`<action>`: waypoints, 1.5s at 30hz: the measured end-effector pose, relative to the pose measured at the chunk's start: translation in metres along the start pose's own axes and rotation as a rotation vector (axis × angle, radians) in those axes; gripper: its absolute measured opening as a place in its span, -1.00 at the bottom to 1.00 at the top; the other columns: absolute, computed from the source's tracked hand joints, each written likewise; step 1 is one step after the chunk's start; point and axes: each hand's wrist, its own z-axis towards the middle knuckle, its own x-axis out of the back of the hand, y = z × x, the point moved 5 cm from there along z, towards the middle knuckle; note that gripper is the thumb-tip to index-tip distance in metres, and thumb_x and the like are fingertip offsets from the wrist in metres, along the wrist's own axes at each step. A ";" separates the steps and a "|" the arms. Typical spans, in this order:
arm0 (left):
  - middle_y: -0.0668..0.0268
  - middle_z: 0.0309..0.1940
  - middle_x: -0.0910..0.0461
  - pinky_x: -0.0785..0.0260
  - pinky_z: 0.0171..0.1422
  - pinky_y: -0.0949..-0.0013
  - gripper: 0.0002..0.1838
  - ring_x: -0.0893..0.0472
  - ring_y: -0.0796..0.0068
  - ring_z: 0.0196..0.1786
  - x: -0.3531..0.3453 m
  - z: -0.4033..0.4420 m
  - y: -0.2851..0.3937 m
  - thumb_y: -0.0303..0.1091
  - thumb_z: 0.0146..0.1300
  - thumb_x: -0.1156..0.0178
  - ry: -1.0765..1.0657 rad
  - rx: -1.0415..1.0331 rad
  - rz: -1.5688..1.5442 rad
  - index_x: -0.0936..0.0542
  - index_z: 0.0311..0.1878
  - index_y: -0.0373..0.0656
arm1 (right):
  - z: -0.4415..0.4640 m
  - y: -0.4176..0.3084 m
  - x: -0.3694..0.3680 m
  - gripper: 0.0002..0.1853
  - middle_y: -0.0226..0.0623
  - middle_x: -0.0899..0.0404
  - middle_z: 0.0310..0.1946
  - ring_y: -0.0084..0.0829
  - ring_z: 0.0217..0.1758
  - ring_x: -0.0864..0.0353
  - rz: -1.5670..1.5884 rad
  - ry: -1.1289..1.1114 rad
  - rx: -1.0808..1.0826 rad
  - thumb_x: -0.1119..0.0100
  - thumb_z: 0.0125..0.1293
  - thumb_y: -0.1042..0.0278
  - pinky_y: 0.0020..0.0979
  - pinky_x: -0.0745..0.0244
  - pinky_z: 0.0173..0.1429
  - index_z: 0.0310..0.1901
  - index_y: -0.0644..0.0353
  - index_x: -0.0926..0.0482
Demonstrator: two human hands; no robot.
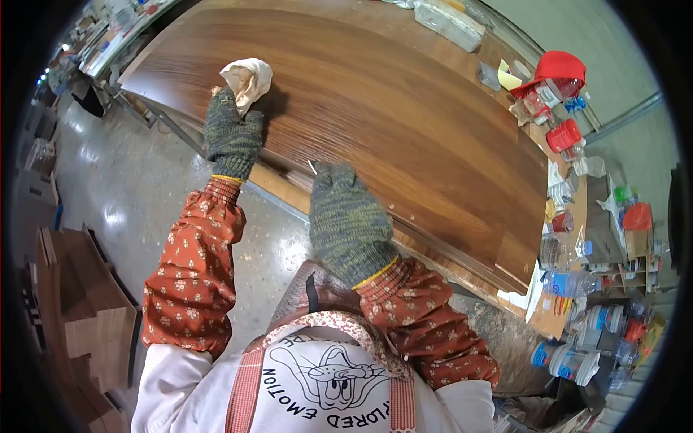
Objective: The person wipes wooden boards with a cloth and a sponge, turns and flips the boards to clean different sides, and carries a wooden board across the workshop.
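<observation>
Looks partway: left hand (234,133) grips crumpled cloth (249,78) on glossy wood-grain panel (411,115), right hand (350,224) closed, apparently on a thin pale item (312,167), specks (412,207) remaining near the edge.

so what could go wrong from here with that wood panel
The thin object poking out of the right hand is close to the near edge of the glossy panel; a slip might scratch it.
The crumpled white wad in the left hand could drag any grit across the surface.
Plastic bottles crowd the panel's right end, so shifting it may knock some over.
</observation>
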 end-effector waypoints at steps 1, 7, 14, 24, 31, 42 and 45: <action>0.04 -0.09 -0.58 -0.41 0.10 0.21 -0.45 -0.58 0.10 -0.03 -0.002 -0.001 0.000 -0.25 0.01 -0.36 0.010 -0.017 0.002 -0.49 0.09 -0.26 | 0.002 0.001 -0.005 -0.66 -0.04 -0.37 -0.24 -0.25 -0.27 -0.56 0.003 -0.007 -0.011 -0.10 0.18 0.35 -0.28 -0.56 -0.47 -0.11 0.48 -0.47; -0.04 -0.03 -0.56 -0.33 0.22 0.10 -0.46 -0.52 0.02 0.10 -0.003 0.000 0.001 -0.25 0.04 -0.31 -0.075 -0.038 0.127 -0.48 0.08 -0.33 | -0.003 0.002 -0.006 -0.68 -0.05 -0.37 -0.25 -0.24 -0.23 -0.56 -0.006 -0.040 -0.059 -0.09 0.17 0.38 -0.27 -0.55 -0.49 -0.12 0.47 -0.48; -0.12 -0.07 -0.54 -0.29 0.27 0.03 -0.43 -0.49 -0.14 0.06 -0.004 -0.022 0.021 -0.11 0.05 -0.33 -0.116 -0.197 -0.078 -0.49 -0.02 -0.40 | -0.054 0.068 0.038 -0.69 -0.12 -0.50 -0.15 -0.26 -0.19 -0.59 -0.210 0.312 -0.087 -0.06 0.14 0.46 -0.34 -0.59 -0.20 -0.04 0.26 -0.52; 0.07 0.24 -0.41 -0.14 0.44 0.04 -0.51 -0.38 0.07 0.32 0.031 -0.136 0.216 -0.35 0.15 -0.18 -0.366 -0.738 -0.495 -0.47 0.20 -0.09 | -0.246 0.241 0.112 -0.60 -0.09 -0.49 0.08 -0.24 0.13 -0.46 -0.294 0.540 -0.731 0.09 0.41 0.40 -0.27 -0.36 0.20 0.24 0.30 -0.39; 0.27 0.01 -0.50 -0.40 0.14 0.35 -0.69 -0.52 0.41 0.03 0.043 -0.048 -0.001 -0.31 0.41 0.02 -0.382 0.093 -0.980 -0.43 0.13 -0.23 | -0.309 0.307 0.059 -0.61 -0.11 -0.43 0.17 -0.24 0.26 -0.38 0.066 0.463 -0.896 0.09 0.39 0.46 -0.29 -0.25 0.34 0.23 0.31 -0.37; 0.22 -0.04 -0.54 -0.47 0.08 0.36 -0.57 -0.58 0.37 -0.03 -0.017 -0.040 0.179 -0.31 0.31 -0.18 -0.656 0.482 -1.289 -0.43 0.19 -0.24 | -0.373 0.329 0.046 -0.59 -0.16 -0.55 0.01 -0.34 0.09 -0.51 0.318 1.059 -1.090 -0.32 0.19 0.44 -0.35 -0.42 0.18 0.09 0.25 -0.52; 0.08 -0.17 -0.62 -0.66 -0.22 0.23 -0.62 -0.68 0.25 -0.23 -0.040 -0.080 0.285 -0.28 0.32 -0.15 -1.213 1.178 -1.859 -0.42 0.11 -0.28 | -0.407 0.338 0.082 -0.26 -0.17 -0.38 0.19 -0.37 0.18 -0.40 0.056 1.227 -1.320 -0.41 0.08 0.49 -0.35 -0.37 0.25 0.31 0.22 -0.29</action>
